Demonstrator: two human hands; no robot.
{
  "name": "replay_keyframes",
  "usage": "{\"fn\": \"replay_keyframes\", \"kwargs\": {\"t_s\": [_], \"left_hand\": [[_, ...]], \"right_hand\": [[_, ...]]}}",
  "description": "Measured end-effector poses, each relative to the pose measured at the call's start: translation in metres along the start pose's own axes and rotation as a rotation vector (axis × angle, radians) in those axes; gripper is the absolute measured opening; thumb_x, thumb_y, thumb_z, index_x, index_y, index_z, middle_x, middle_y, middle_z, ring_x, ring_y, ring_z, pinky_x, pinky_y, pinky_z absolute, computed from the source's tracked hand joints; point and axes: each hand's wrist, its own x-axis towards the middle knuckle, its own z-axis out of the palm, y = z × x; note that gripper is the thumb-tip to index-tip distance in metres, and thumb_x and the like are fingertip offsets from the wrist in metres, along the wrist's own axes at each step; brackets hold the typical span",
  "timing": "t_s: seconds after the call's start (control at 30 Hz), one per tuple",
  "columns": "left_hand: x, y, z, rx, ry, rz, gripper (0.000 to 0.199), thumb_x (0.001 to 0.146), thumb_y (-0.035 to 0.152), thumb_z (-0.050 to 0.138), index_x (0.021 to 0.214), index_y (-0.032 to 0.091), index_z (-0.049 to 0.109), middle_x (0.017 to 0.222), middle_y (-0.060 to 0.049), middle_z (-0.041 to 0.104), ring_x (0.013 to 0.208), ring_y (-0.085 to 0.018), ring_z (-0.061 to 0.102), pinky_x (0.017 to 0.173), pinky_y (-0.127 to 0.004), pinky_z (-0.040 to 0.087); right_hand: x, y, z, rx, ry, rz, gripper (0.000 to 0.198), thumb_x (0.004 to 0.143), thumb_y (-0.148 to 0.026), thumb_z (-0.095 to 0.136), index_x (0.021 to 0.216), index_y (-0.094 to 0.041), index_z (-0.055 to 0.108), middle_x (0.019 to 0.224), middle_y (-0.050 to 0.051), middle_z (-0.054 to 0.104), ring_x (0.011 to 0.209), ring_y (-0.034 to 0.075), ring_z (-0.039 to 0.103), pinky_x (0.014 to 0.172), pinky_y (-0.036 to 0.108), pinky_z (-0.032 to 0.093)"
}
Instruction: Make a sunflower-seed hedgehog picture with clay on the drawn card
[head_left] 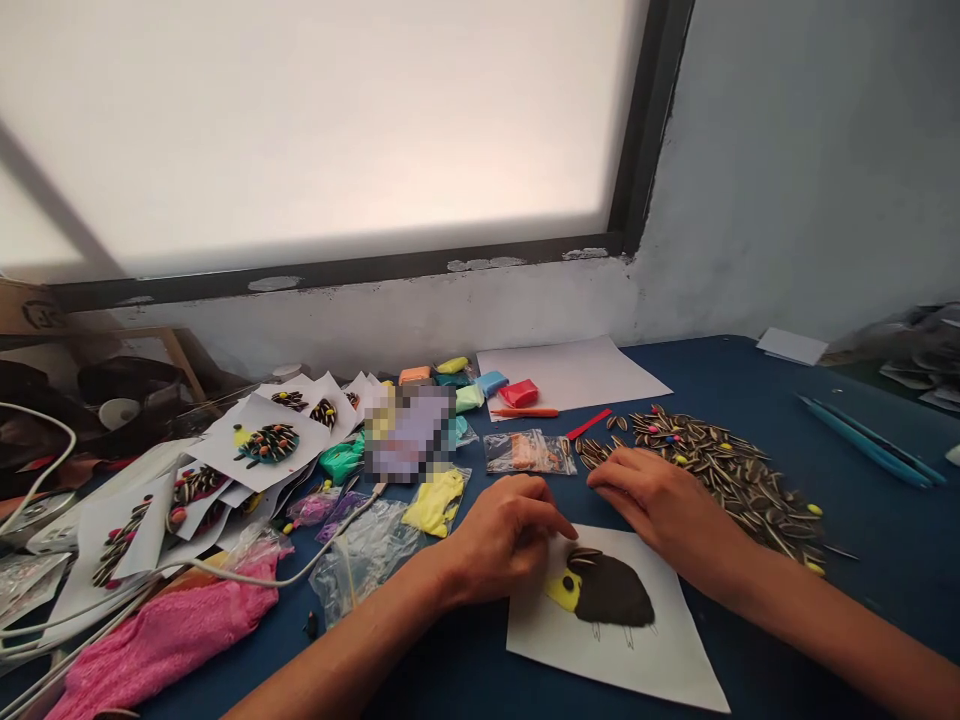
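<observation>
A white paper sheet (622, 670) lies on the dark blue table in front of me. On it is a flat hedgehog shape: a black clay body (615, 592), a yellow clay face (561, 590) with a dark round eye, and pencilled legs. A few sunflower seeds (583, 557) sit at the body's upper left. My left hand (508, 530) rests at the sheet's upper left edge, fingers curled, the index reaching over the paper. My right hand (660, 500) is closed at the near left side of the sunflower seed pile (735, 475); its fingertips hide whatever is between them.
Finished seed hedgehogs on paper (271, 440), clay packets (517, 393) and a pixelated device (411, 430) with a white cable crowd the left. A red stick (589, 424) and an orange tool (525, 412) lie ahead. Blue tweezers (870, 440) are far right; a pink cloth (172, 630) lies near left.
</observation>
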Motion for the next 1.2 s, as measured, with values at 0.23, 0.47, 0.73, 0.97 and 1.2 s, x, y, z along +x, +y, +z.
{"fn": "replay_keyframes", "kwargs": {"t_s": [0.23,0.47,0.73,0.97,1.2], "left_hand": [[-0.001,0.002,-0.001,0.013,-0.009,0.022,0.041,0.071,-0.006,0.051,0.094,0.016,0.078,0.083,-0.004,0.062,0.077,-0.014,0.055,0.072,-0.026,0.042],[-0.002,0.002,0.001,0.031,-0.014,0.017,0.040,0.074,-0.004,0.052,0.097,0.017,0.078,0.084,-0.005,0.062,0.078,-0.015,0.056,0.072,-0.027,0.042],[-0.002,0.002,-0.001,0.057,-0.048,0.012,0.045,0.076,-0.003,0.050,0.106,0.019,0.076,0.087,-0.005,0.061,0.080,-0.016,0.056,0.072,-0.029,0.043],[-0.002,0.001,0.000,0.086,-0.084,-0.015,0.049,0.073,-0.004,0.050,0.105,0.024,0.077,0.089,-0.004,0.061,0.081,-0.015,0.055,0.074,-0.029,0.043],[-0.001,0.001,0.000,0.042,-0.084,-0.001,0.052,0.071,-0.005,0.049,0.102,0.025,0.077,0.089,-0.003,0.061,0.082,-0.015,0.056,0.075,-0.028,0.042]], "right_hand": [[-0.035,-0.016,-0.014,0.343,-0.098,0.180,0.020,0.094,-0.028,0.049,0.085,-0.025,0.067,0.079,-0.002,0.070,0.068,0.013,0.064,0.060,0.025,0.049],[-0.032,-0.022,-0.012,0.466,-0.136,0.224,0.023,0.093,-0.030,0.048,0.089,-0.026,0.071,0.087,0.000,0.071,0.076,0.015,0.064,0.067,0.029,0.047],[-0.032,-0.025,-0.008,0.458,-0.135,0.160,0.025,0.092,-0.025,0.046,0.089,-0.024,0.071,0.084,0.002,0.070,0.069,0.014,0.061,0.060,0.027,0.044],[-0.036,-0.024,-0.007,0.439,-0.127,0.082,0.025,0.094,-0.022,0.047,0.088,-0.024,0.071,0.082,0.002,0.067,0.072,0.014,0.061,0.062,0.027,0.045],[-0.035,-0.025,-0.007,0.364,-0.107,0.023,0.026,0.094,-0.019,0.047,0.087,-0.025,0.071,0.080,0.001,0.064,0.073,0.016,0.061,0.066,0.028,0.047]]}}
